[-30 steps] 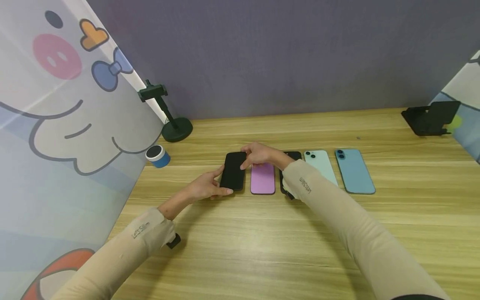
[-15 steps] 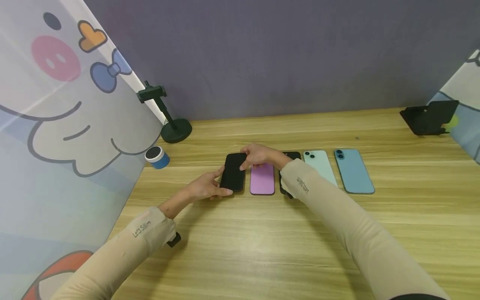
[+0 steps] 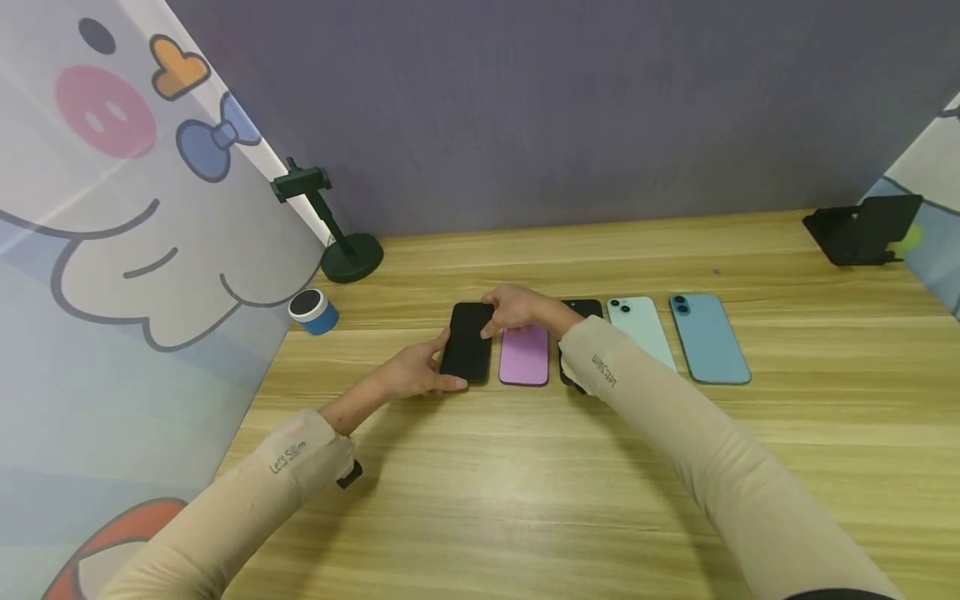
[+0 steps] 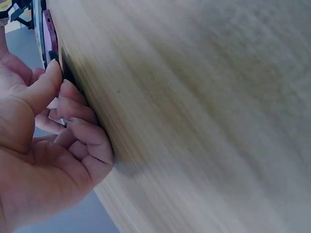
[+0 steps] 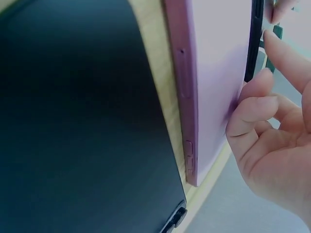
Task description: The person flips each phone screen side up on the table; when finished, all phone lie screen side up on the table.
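A black smartphone (image 3: 463, 354) lies screen-like dark face up on the table, leftmost in a row of phones. My left hand (image 3: 405, 372) grips its lower left corner; in the left wrist view the thumb and fingers (image 4: 73, 107) pinch the edge. At the upper right edge, my right hand (image 3: 517, 308) pinches the same phone between thumb and fingers. Beneath the right hand lies a pink phone (image 3: 525, 358), its upper part covered; the right wrist view shows curled fingers touching or nearly touching it. A second black phone (image 3: 583, 307) sits partly hidden under the right sleeve.
Farther right lie a mint phone (image 3: 641, 329) and a blue phone (image 3: 708, 337), camera sides up. A blue-and-white jar (image 3: 315, 312) and a dark green stand (image 3: 352, 258) are at the left. A black folding stand (image 3: 862, 232) stands at the back right.
Both hands keep their hold on the black smartphone, which has not visibly moved. Only the head view shifts slightly.
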Available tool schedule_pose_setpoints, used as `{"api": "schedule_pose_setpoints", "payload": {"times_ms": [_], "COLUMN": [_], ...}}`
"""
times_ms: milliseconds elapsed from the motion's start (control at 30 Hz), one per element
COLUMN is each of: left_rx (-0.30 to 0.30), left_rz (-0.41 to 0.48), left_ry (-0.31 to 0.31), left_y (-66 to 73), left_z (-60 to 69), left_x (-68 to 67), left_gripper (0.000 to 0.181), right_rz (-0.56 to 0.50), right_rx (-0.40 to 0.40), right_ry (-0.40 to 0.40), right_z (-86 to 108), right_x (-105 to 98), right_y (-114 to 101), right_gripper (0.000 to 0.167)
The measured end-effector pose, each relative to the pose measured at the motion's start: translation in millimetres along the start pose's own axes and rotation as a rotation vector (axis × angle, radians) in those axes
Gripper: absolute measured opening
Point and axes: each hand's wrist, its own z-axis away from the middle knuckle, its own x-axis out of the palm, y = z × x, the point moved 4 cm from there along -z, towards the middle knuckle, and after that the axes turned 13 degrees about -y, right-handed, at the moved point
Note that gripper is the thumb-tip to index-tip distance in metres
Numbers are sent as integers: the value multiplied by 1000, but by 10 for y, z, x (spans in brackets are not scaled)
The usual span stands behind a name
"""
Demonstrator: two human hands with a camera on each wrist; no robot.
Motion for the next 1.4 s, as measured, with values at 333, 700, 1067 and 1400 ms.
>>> {"api": "schedule_pose_setpoints", "payload": {"times_ms": [333, 700, 1067, 1400], "left_rx": [-77, -90, -55, -61], "left_rz": [-244, -331, -327, -336], "left_ry": [41, 65, 45, 51], "left_y": [32, 44, 25, 23], "left_z": [16, 42, 19, 19], "left_x": [-9, 4, -23, -29], "left_gripper": [103, 102, 100, 101], "right_rz": [118, 226, 263, 257], "right_rx": [-7, 6, 20, 12], "right_ry": [35, 38, 35, 43], "right_z": [49, 74, 80, 76], "right_x": [1, -16, -37, -35], "right_y": [-45, -54, -52, -57], "right_gripper": [75, 73, 73, 73]}}
